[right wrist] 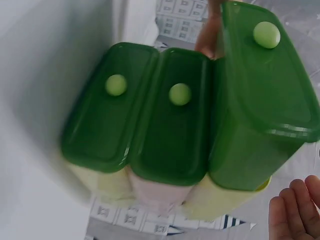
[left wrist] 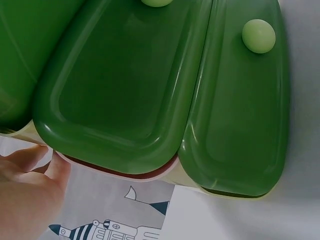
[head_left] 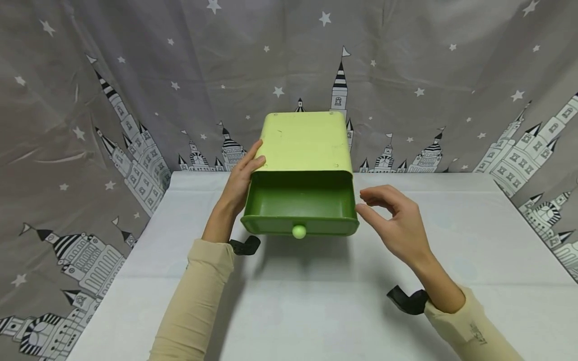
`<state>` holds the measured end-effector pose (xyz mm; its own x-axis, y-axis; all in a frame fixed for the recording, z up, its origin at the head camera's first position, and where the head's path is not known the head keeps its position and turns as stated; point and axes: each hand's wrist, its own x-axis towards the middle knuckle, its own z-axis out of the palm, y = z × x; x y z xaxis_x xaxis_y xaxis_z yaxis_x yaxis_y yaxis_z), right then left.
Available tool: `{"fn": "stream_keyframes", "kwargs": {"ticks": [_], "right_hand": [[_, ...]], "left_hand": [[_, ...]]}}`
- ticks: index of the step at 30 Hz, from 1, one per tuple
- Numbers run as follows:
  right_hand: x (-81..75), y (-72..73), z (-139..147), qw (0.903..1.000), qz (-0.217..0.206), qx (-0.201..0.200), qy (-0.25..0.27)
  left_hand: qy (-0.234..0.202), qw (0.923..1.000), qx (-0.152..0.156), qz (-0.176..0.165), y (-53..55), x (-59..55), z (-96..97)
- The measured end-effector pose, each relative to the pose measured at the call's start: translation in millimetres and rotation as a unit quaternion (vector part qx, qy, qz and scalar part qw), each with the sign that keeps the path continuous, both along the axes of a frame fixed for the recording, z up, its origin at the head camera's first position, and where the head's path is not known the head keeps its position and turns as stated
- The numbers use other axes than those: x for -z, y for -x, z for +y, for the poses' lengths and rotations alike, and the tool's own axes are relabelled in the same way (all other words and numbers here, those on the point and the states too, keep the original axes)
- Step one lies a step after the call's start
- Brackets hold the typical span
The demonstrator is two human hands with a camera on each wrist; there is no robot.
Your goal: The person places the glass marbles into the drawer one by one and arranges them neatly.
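Observation:
A small three-tier drawer cabinet [head_left: 307,140] with a pale yellow-green top stands on the white-covered table. Its dark green top drawer [head_left: 266,225] is pulled out and shows a bare interior; a round light green knob [head_left: 299,231] sits on its front. Below, the middle drawer [right wrist: 167,145] in a pink casing and the bottom drawer [right wrist: 97,135] are pushed in. My left hand [head_left: 237,185] rests along the cabinet's upper left side. Beside the open drawer's right front corner is my right hand [head_left: 402,230], fingers bent loosely, thumb tip right at the corner, holding nothing.
A grey curtain [head_left: 280,65] printed with stars and castles hangs behind the white table cover [head_left: 298,311] and along both sides. Black straps [head_left: 408,300] stick out near both wrists.

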<state>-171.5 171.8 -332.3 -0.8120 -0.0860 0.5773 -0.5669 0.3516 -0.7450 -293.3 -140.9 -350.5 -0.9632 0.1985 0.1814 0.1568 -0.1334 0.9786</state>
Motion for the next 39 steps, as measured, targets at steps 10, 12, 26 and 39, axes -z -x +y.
{"fn": "stream_keyframes", "kwargs": {"ticks": [10,12,26,39], "right_hand": [[26.7,-19.7,40.4,0.9977,-0.037,0.050,-0.026],[32.0,-22.6,49.0,0.9971,-0.038,0.059,-0.029],[72.7,-44.8,104.5,0.9859,-0.085,0.131,-0.060],[96.0,-48.0,114.6,0.9832,-0.114,0.120,-0.077]], "left_hand": [[0.005,1.0000,-0.005,-0.001,-0.3,-0.7,-1.5],[0.004,1.0000,-0.005,-0.002,-0.1,-0.7,-1.7],[-0.005,1.0000,-0.002,-0.002,-1.3,-1.2,1.2],[0.004,1.0000,-0.006,-0.006,0.0,-0.8,0.5]]}}
